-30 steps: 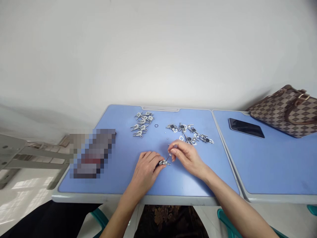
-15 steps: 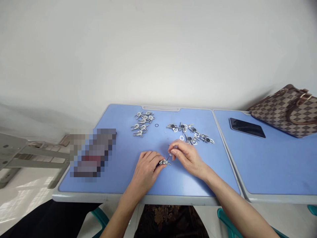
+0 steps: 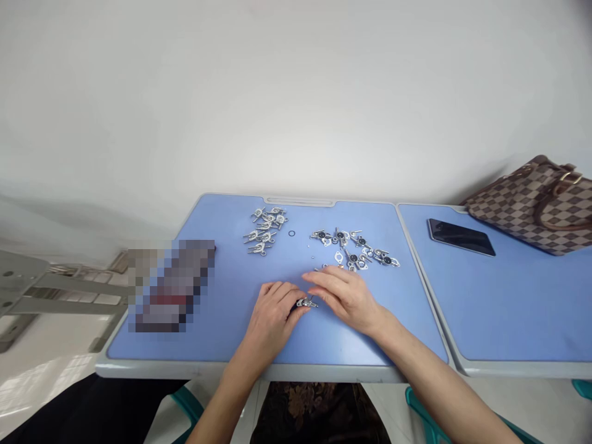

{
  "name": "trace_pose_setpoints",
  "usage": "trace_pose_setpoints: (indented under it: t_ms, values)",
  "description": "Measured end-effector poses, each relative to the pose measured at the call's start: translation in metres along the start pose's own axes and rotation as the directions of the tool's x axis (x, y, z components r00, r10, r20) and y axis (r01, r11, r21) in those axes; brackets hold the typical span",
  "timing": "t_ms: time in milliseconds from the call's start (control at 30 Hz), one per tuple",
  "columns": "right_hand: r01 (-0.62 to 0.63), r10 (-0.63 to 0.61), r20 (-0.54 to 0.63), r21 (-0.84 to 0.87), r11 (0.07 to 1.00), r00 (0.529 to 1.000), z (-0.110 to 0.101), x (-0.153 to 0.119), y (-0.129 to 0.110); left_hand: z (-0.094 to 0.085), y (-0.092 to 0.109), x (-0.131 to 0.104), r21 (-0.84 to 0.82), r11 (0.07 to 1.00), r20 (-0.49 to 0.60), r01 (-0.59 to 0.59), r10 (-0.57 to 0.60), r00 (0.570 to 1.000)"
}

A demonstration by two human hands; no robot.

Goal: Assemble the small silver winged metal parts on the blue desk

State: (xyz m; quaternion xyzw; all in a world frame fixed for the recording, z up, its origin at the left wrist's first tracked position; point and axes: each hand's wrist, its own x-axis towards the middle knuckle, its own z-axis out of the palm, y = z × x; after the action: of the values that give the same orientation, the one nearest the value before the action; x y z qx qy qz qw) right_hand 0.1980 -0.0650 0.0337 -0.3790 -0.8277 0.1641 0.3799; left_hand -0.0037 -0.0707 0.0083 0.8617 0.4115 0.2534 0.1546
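My left hand rests on the blue table and pinches a small silver metal fitting between thumb and fingers. My right hand is beside it, fingertips and thumb closing around a thin metal rod that meets the fitting. Most of that rod is hidden by the fingers, so its kind is unclear. Beyond the right hand lies a loose cluster of metal parts with black round centres, along with flat oval plates and rings. Farther left is a group of similar silver fittings.
One dark ring lies between the two groups. A blurred-out flat object is at the table's left. On the adjoining table are a black phone and a checkered handbag. A wall stands behind both tables.
My right hand has shifted slightly left, its fingers now stretched farther over the rod and fitting. My left hand keeps its hold in the same place.
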Motion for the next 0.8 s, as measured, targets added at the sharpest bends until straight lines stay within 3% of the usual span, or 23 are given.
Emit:
trace_pose_setpoints:
  t_ms: [167,367,600,733,800]
  values:
    - [0.01,-0.017,0.118,0.063,0.998,0.993,-0.0088,0.0041,-0.0069,-0.0003,0.0006,0.0007,-0.003,1.0,-0.001,-0.002,0.002,1.0]
    - [0.004,-0.005,-0.027,-0.035,0.999,1.0,-0.0053,0.0048,-0.0044,0.0004,-0.0005,0.0003,-0.003,1.0,-0.001,0.0,0.0,1.0]
    - [0.035,-0.039,0.052,0.081,0.996,0.998,-0.0068,0.007,-0.0071,0.0003,-0.0003,0.0,-0.015,1.0,0.001,-0.001,0.001,1.0]
    - [0.023,-0.027,-0.056,-0.084,0.996,0.998,-0.001,0.0061,-0.0042,0.0012,-0.0014,-0.0008,-0.004,1.0,-0.005,-0.007,0.007,1.0]
    - [0.023,-0.028,-0.04,-0.124,0.992,0.999,0.0001,0.0057,-0.0046,0.0014,-0.0015,-0.0007,0.005,1.0,-0.016,-0.012,0.012,1.0]
